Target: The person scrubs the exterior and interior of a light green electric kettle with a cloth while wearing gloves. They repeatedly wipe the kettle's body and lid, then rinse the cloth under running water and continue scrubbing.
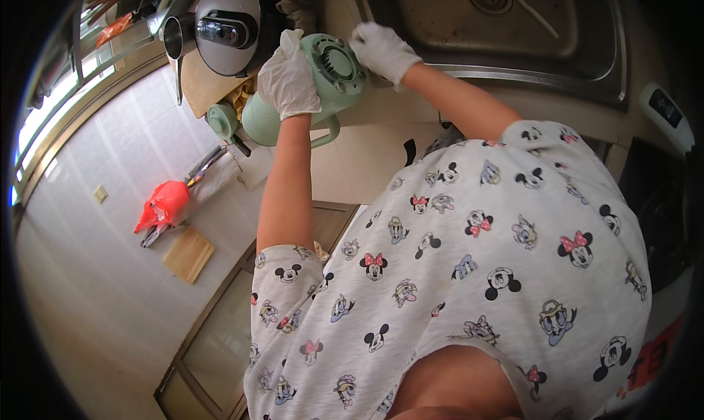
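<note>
A pale green appliance jug (261, 120) with a ribbed side and a loop handle is tipped over, its vented base (336, 65) facing up toward me. My left hand (289, 79), in a thin white glove, grips the jug around its side. Close to the right of the base is my right hand (385, 54), gloved in white too, with fingers curled and slightly blurred. Whether it touches the base or holds something small cannot be made out. A matching green lid-like part (221, 120) lies beside the jug's ribbed end.
A stainless steel sink (599, 51) lies to the right. At the upper left are an electric cooker (228, 51), a metal pot with a handle (174, 38), a wooden board (203, 87) and a yellow cloth (242, 97). A white bottle (668, 117) stands far right. A red plastic bag (165, 200) hangs at the tiled wall.
</note>
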The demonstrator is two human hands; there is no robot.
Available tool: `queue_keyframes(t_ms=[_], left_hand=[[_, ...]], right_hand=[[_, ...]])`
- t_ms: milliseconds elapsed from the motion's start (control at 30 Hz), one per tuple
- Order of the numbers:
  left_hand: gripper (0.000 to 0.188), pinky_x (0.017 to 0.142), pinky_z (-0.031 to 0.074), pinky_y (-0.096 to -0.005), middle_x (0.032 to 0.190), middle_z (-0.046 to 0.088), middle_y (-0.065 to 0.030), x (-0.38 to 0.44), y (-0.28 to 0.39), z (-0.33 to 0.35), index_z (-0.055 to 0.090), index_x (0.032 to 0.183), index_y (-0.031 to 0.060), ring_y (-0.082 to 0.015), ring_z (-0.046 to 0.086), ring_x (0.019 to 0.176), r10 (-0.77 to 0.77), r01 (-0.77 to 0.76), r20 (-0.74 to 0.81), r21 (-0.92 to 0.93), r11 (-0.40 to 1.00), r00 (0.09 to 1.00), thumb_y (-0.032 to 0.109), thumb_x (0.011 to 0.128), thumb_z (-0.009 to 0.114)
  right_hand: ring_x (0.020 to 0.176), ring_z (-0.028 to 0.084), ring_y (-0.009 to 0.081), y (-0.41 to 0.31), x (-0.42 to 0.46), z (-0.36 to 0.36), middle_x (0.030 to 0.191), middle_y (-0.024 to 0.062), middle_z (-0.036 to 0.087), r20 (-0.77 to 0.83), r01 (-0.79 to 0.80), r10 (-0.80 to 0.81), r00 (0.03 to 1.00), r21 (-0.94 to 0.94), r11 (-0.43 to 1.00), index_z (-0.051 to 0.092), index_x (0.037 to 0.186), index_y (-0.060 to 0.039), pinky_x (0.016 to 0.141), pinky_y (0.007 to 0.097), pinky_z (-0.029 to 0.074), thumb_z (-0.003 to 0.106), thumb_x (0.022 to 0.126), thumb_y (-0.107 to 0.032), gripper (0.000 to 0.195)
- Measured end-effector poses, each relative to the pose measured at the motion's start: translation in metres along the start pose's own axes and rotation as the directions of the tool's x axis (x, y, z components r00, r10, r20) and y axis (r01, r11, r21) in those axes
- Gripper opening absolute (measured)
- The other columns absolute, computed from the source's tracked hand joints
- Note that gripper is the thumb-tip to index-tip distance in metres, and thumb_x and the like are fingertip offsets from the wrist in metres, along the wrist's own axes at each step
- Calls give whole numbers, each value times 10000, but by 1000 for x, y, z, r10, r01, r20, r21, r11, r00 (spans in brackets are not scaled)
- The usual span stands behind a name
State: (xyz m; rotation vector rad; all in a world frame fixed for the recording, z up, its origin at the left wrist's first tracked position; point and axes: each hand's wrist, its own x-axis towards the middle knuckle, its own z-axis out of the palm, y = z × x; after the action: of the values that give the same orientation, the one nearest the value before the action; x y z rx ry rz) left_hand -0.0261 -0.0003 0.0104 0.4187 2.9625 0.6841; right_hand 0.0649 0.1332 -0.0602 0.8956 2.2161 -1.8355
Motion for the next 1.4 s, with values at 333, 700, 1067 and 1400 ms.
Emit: queue_keyframes(t_ms=[333,700,1067,1400], left_hand=[[474,804,492,-396,977,739,-123,1,-6,0,766,1048,202,-339,681,906,159,-152,-41,146,978,986,509,1005,407],[486,746,507,-443,944,728,-161,0,7,0,762,1009,118,-374,679,864,97,-90,-48,129,988,994,484,1013,442],[517,738,501,-457,884,722,-179,6,-8,7,775,946,113,-390,676,842,147,-140,-75,89,986,986,517,994,456],[515,754,508,-425,905,731,-158,7,-10,3,783,1001,144,-360,691,862,172,-156,-64,206,966,983,529,993,440]], right_hand=[[962,699,292,39,-24,1,1022,159,726,97,-38,11,995,282,959,718,1022,-69,863,378,542,628,888,-217,219],[896,663,330,36,-51,25,923,157,682,18,482,-492,871,173,859,654,1014,-47,803,386,521,643,929,-158,140],[883,649,384,52,-29,30,915,171,679,7,429,-437,900,177,886,676,931,-64,778,437,524,661,884,-153,101],[890,649,407,27,-39,22,926,203,678,55,542,-552,832,129,830,683,928,-37,787,460,523,630,891,-167,144]])
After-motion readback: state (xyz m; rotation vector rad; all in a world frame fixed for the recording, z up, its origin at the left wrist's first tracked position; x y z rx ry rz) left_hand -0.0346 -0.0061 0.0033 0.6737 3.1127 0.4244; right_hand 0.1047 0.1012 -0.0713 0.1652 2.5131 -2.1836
